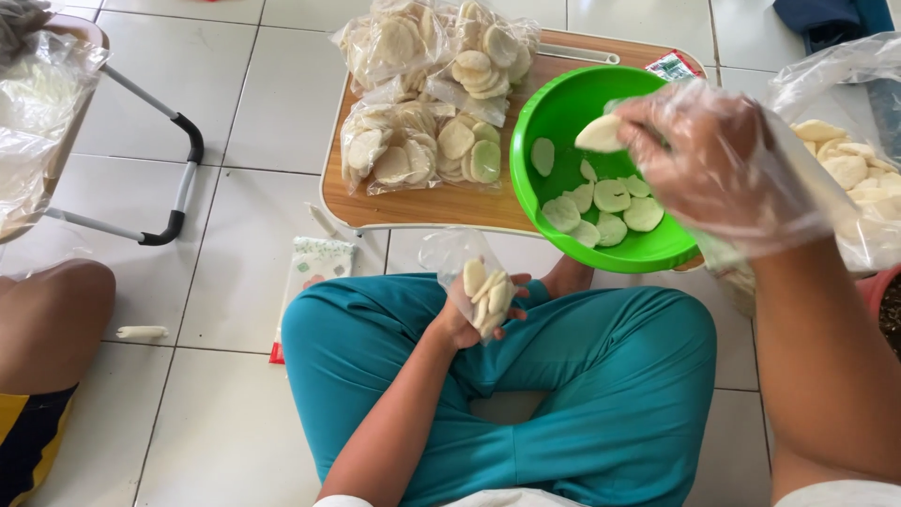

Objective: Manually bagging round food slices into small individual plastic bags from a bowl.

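The left hand [469, 314] grips a small clear bag [474, 282] of pale crackers over the lap, mouth up for filling, while the gloved right hand [699, 160] pinches 1 cracker [601, 134] above the green bowl [563, 113] on the bench [422, 202], beside perhaps 3 filled bags [422, 145].

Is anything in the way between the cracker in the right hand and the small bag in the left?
Nothing visible. The right hand holds a cracker above the green bowl; only the bowl's near rim and open space lie before the small bag in the left hand.
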